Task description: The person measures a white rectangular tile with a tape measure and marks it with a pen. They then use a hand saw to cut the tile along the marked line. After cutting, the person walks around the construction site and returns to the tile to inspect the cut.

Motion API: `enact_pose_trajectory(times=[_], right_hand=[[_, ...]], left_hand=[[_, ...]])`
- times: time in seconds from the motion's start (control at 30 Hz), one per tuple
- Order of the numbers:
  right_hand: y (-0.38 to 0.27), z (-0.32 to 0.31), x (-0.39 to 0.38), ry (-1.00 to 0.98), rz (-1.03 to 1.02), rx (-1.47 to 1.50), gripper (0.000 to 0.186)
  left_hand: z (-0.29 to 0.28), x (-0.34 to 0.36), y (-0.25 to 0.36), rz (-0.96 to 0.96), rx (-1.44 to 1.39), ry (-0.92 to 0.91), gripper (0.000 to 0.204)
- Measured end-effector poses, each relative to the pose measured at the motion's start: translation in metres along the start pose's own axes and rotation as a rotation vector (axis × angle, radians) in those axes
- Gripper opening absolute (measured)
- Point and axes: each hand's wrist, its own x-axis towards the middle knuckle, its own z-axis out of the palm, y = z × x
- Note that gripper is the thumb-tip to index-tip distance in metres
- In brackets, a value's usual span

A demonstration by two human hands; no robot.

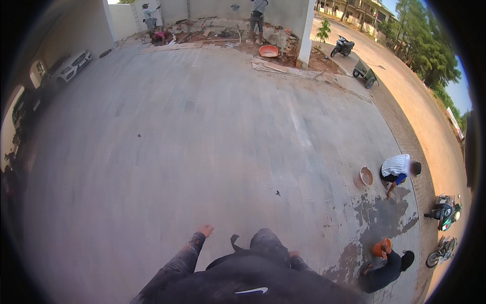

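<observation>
left hand [206, 230] empty, seemingly closed, right hand [293, 253] unclear

Paved yard floor [202, 131]: matt grey block paving, fine joints, dusty; darker wet-looking patches [374, 218] lower right. Left sleeve [177, 266]: dark cloth, speckled, grimy. Orange basin [268, 50]: smooth plastic, slight sheen. Round pan [366, 176]: dull, rust-toned. Boundary wall [283, 10]: flat pale plaster. Planks [169, 47]: rough wood. White car [71, 65]: glossy paint.
</observation>
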Motion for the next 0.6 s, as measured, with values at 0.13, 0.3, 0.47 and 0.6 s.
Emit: enact_pose_trajectory(times=[0.13, 0.3, 0.47, 0.6], right_hand=[[-0.021, -0.081, 0.064, -0.089, 0.119, 0.393, 0.049], [-0.035, -0.260, 0.164, -0.102, 0.060, 0.450, 0.050], [-0.069, -0.454, 0.276, -0.183, -0.219, 0.214, 0.052], [-0.085, -0.638, 0.378, -0.351, -0.743, -0.078, 0.053]], left_hand=[[-0.066, 0.142, 0.130, 0.200, -0.156, 0.167, 0.033], [-0.116, 0.227, 0.175, -0.056, -0.113, 0.147, 0.027], [-0.168, 0.247, 0.172, -0.457, -0.193, 0.174, 0.025], [-0.200, 0.316, 0.194, -0.506, -0.539, 0.353, 0.026]])
